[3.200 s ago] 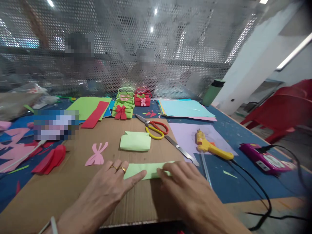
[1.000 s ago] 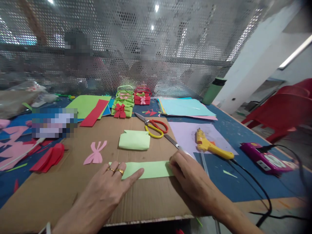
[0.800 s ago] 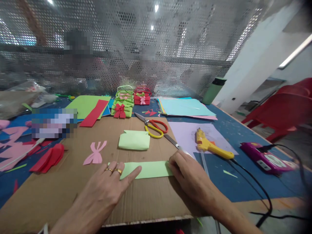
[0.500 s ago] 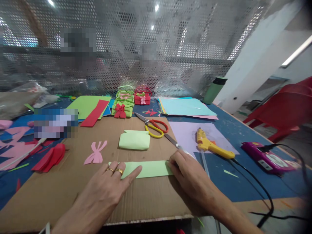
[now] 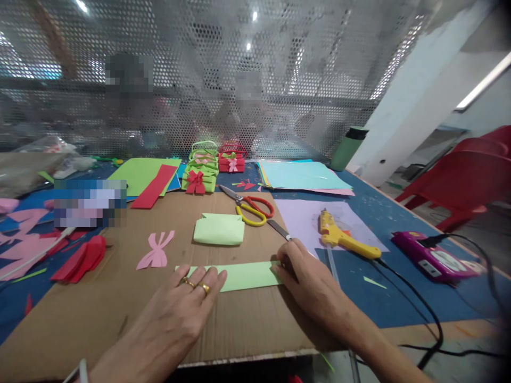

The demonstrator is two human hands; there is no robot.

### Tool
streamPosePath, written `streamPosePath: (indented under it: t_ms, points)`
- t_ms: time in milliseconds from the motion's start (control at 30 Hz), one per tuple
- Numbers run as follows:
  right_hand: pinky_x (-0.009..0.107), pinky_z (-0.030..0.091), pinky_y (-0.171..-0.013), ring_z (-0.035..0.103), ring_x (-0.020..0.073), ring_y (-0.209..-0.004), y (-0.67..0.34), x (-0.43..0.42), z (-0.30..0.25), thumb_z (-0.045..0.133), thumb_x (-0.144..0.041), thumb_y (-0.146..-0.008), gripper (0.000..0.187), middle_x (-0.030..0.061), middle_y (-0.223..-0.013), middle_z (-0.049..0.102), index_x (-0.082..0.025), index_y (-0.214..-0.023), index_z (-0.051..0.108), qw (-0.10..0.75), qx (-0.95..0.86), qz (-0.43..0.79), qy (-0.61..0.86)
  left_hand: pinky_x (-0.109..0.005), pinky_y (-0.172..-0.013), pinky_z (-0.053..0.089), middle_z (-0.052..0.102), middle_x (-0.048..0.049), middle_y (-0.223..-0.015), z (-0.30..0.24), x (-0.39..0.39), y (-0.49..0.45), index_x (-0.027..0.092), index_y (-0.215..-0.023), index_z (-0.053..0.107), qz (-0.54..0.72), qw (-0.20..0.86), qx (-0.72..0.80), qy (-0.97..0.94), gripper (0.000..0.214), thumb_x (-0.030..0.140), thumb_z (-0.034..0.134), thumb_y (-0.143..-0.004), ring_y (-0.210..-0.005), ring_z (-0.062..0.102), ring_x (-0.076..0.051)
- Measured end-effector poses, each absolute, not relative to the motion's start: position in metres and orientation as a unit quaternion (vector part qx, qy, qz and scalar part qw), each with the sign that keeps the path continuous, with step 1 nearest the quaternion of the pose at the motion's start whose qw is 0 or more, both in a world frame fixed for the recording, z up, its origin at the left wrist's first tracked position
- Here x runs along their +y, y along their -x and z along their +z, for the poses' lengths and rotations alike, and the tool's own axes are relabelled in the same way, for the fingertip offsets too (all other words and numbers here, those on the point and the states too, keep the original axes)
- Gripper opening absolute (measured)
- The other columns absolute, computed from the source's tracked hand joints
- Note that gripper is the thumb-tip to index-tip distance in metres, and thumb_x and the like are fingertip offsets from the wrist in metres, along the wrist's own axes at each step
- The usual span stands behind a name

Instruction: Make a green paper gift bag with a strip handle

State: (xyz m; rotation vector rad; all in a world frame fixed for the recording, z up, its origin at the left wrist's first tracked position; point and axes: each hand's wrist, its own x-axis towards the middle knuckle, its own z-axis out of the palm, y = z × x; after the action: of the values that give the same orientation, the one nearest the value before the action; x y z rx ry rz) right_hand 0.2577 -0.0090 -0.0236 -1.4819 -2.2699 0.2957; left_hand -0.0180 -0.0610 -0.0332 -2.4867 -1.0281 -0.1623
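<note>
A light green paper strip (image 5: 247,275) lies lengthwise across the cardboard in front of me. My left hand (image 5: 187,298) rests flat over its left end, fingers stretched out, two of them wearing gold rings. At the other end my right hand (image 5: 305,279) has its fingers curled in a pinch on the strip's edge; the fingertips are partly hidden. Just beyond the strip sits a folded light green paper packet (image 5: 219,231). A pink paper bow (image 5: 156,250) lies to the left of the packet. The blade of a utility knife (image 5: 280,230) points out beyond my right hand.
Scissors (image 5: 249,206) with red and yellow handles lie behind the packet. A yellow glue gun (image 5: 347,240) and a purple power strip (image 5: 429,258) trail cords on the right. Small paper bags (image 5: 199,178), coloured sheets (image 5: 307,174) and a green bottle (image 5: 349,149) stand farther back.
My left hand's fingers have drawn closer together, with the index finger no longer reaching along the strip. My right hand stays at the right end.
</note>
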Motion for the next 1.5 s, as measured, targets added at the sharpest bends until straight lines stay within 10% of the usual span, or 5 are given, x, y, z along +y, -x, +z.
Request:
streamPosePath:
  t_ms: [1000,1267,1500]
  points:
    - [0.037,0.045,-0.068,0.058,0.0214,-0.075,-0.261,-0.004,-0.029,0.044,-0.028,-0.097,0.010,0.0030,-0.088,0.057,-0.025,-0.088,0.046,0.192,-0.819,0.108,0.530,-0.046,-0.102,0.034,0.072,-0.0162,-0.117,-0.042,-0.101,0.070,0.007,-0.129,0.065,-0.042,0.194,-0.488,0.850,0.048,0.016,0.055,-0.083,-0.109,0.060,-0.030]
    - [0.037,0.045,-0.071,0.058,0.0213,-0.080,-0.258,-0.007,-0.026,0.046,-0.027,-0.098,0.009,0.0030,-0.090,0.057,-0.024,-0.090,0.046,0.189,-0.815,0.122,0.535,-0.044,-0.082,0.048,0.072,-0.0170,-0.096,-0.021,-0.070,0.013,0.007,-0.101,0.075,-0.060,0.252,-0.457,0.851,0.037,-0.007,0.052,-0.075,-0.086,0.066,-0.029]
    - [0.034,0.047,-0.072,0.058,0.0187,-0.081,-0.262,-0.010,-0.018,0.044,-0.014,-0.099,0.011,0.0046,-0.096,0.057,-0.021,-0.096,0.051,0.227,-0.831,0.085,0.500,-0.043,-0.076,0.050,0.070,-0.0147,-0.109,-0.039,-0.062,-0.002,0.029,-0.132,0.064,-0.115,0.202,-0.444,0.865,0.048,0.038,0.074,-0.086,-0.093,0.065,-0.032]
